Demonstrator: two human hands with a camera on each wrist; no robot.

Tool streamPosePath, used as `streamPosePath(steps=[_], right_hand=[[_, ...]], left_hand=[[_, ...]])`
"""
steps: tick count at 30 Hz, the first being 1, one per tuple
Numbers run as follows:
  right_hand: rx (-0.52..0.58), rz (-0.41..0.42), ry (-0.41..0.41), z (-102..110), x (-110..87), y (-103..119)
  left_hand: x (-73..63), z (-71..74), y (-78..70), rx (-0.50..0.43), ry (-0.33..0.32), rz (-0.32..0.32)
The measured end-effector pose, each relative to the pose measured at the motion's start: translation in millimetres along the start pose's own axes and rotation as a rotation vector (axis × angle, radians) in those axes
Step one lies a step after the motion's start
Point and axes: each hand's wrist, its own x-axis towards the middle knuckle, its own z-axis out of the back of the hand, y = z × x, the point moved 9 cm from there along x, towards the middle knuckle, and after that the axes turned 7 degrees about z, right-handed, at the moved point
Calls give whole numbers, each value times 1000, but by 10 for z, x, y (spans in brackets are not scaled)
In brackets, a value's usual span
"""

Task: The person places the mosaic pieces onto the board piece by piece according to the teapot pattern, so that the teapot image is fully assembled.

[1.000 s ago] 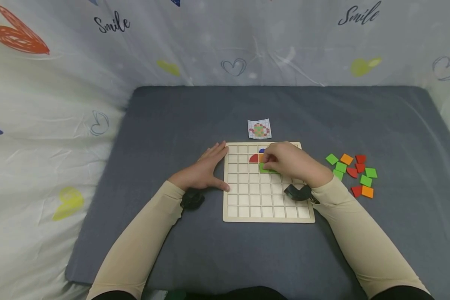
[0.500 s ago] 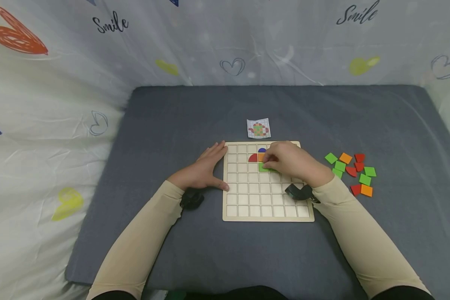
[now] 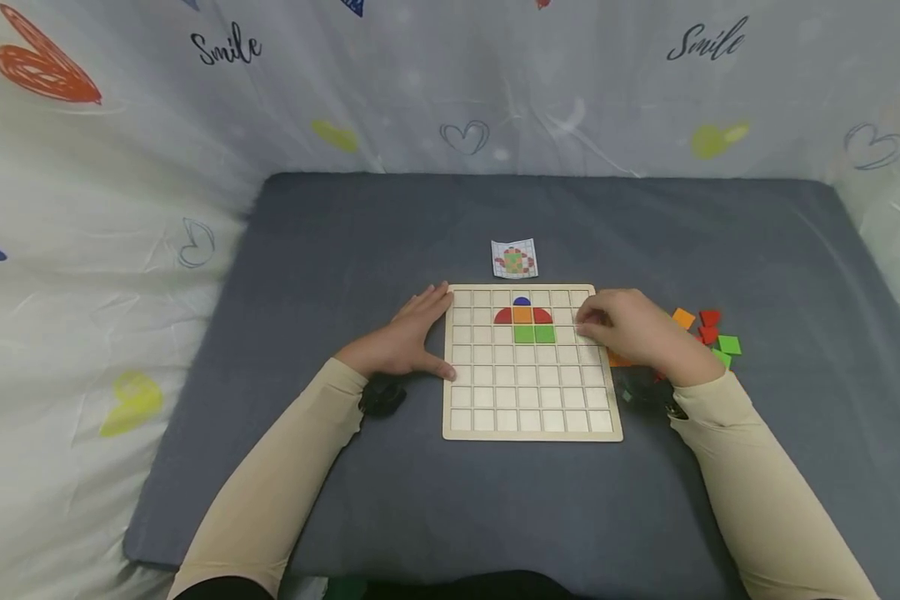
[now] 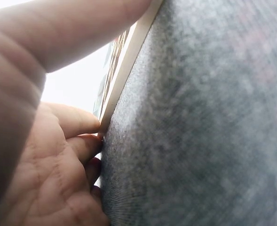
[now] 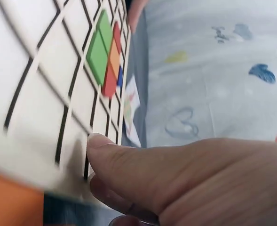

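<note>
My left hand (image 3: 408,337) rests at the left edge of the gridded wooden board (image 3: 495,421), fingers extended and thumb spread to the frame; the left wrist view shows them against its side. My right hand (image 3: 641,333) is over the board's right edge, fingers loosely bent, with no tile seen between thumb and forefinger (image 5: 124,160). In the grid, a blue half-round tile (image 3: 522,302) sits above an orange square (image 3: 522,316). Red rounded tiles (image 3: 503,317) flank the orange one. Two green squares (image 3: 534,334) lie side by side beneath.
Loose green, red and orange tiles (image 3: 708,319) lie on the grey tabletop right of the board, partly hidden by my right hand. An orange piece (image 3: 619,359) shows beside the board's right edge. A small printed pattern card (image 3: 514,259) lies behind the board.
My right hand has moved right from the green tiles to the board's right edge, uncovering the second green square and the right red tile. The left hand stays in place.
</note>
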Motion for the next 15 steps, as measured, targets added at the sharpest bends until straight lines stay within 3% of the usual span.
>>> streamPosePath(steps=[9, 15], right_hand=[[-11, -92, -52, 285, -257, -348], [-44, -127, -32, 378, -342, -540]], left_hand=[[10, -1, 20, 11, -3, -2], [12, 1, 15, 13, -2, 0]])
